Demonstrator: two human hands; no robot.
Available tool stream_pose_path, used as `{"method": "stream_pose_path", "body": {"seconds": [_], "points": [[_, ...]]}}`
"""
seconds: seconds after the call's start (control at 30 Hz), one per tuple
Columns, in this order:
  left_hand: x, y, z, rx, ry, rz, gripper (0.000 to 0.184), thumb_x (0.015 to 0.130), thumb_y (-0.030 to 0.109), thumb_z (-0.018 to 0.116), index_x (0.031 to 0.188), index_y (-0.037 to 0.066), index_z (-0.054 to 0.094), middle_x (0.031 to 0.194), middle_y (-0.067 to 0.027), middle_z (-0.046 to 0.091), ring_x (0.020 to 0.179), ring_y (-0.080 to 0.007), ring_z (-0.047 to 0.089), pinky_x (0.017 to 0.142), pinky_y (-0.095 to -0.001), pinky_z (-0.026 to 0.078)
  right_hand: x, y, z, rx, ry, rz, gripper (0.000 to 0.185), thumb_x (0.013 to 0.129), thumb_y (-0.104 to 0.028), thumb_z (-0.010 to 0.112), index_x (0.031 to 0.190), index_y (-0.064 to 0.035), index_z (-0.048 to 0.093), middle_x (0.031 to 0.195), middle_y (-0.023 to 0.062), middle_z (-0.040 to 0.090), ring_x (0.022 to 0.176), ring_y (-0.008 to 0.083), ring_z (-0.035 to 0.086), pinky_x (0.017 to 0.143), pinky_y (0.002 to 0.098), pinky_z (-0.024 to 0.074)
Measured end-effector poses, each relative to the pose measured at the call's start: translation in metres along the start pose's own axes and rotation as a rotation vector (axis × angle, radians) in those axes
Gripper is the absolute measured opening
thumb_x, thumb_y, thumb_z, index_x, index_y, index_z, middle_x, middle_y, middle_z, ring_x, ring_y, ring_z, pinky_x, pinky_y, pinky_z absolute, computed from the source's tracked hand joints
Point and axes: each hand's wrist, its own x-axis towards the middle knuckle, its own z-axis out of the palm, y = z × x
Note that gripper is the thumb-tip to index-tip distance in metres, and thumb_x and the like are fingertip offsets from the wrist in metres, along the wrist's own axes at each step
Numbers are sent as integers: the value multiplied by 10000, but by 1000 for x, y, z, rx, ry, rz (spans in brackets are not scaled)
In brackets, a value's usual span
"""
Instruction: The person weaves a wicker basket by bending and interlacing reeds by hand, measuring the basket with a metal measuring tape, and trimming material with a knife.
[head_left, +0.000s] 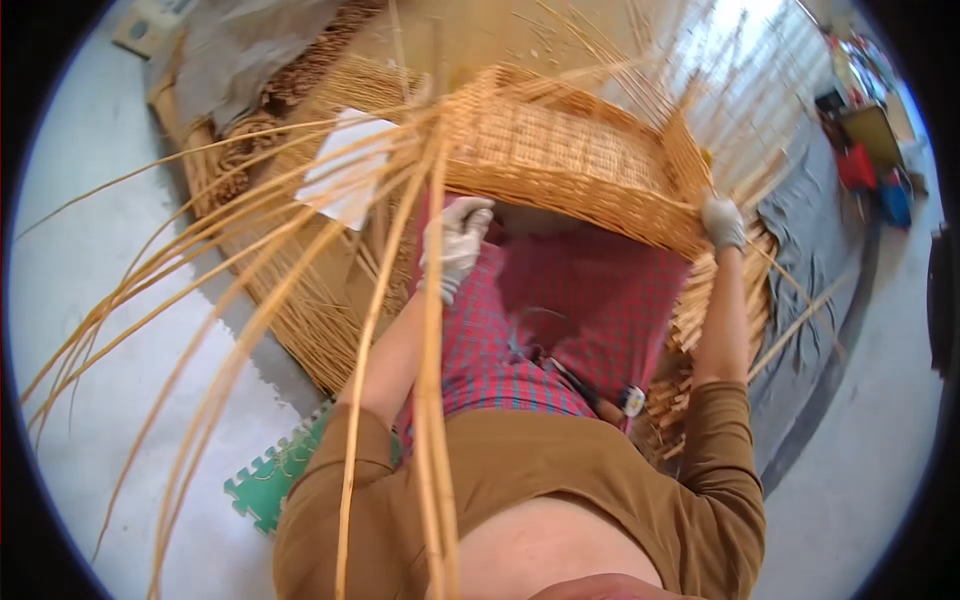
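Observation:
A rectangular wicker basket (570,140) with low woven sides lies at the top centre, above the red and blue checked cloth on my lap (600,290). Long loose canes (270,235) fan out from its left corner toward the left and down past my body. My left hand (460,240), in a whitish glove, is closed just below the basket's near left corner; what its curled fingers hold is too small to make out. At the basket's right corner my gloved right hand (722,222) grips the woven edge.
A white sheet (350,168) lies on straw-coloured canes at the left. Bundled canes (300,55) stand at the upper left, more cut canes (725,300) at the right beside grey cloth (815,240). A green foam mat (270,480) is at the lower left.

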Motion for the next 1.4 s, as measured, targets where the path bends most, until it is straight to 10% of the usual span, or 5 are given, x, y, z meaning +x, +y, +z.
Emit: {"method": "stream_pose_path", "body": {"seconds": [0.3,0.53,0.77,0.87,1.4], "points": [[22,19,-92,56,440,22,226,923,276,663,899,52,670,695,-41,631,571,-127,609,463,-264,503,-204,-226,6,1281,-196,-273,179,945,-69,546,1075,-36,663,1033,85,663,900,203,646,839,314,520],[-16,-10,-120,-140,-172,96,209,882,2,617,1086,-1,662,1104,-93,641,1034,-186,624,916,-291,542,-313,-407,21,751,-38,-1665,284,756,-331,688,954,-128,681,861,111,635,904,336,606,812,450,488],[44,118,-94,427,-63,821,968,685,129,852,1491,102,316,1274,-75,564,1063,-178,612,993,-352,502,-308,-391,15,527,-126,-1606,151,727,-262,664,765,-126,611,763,81,622,747,323,612,730,433,505],[75,55,-77,-738,-377,390,799,799,83,771,1474,106,345,1039,-17,599,901,-129,605,1002,-402,485,-318,-395,58,626,-10,-1448,260,803,-379,633,737,-131,589,650,80,569,689,309,576,699,424,463],[30,14,-93,-306,140,584,309,968,257,602,1184,37,582,731,10,561,715,-73,580,787,-282,547,-107,-243,19,2034,-251,-426,515,977,-548,460,835,-68,580,561,-45,294,489,99,324,681,359,490]]}}
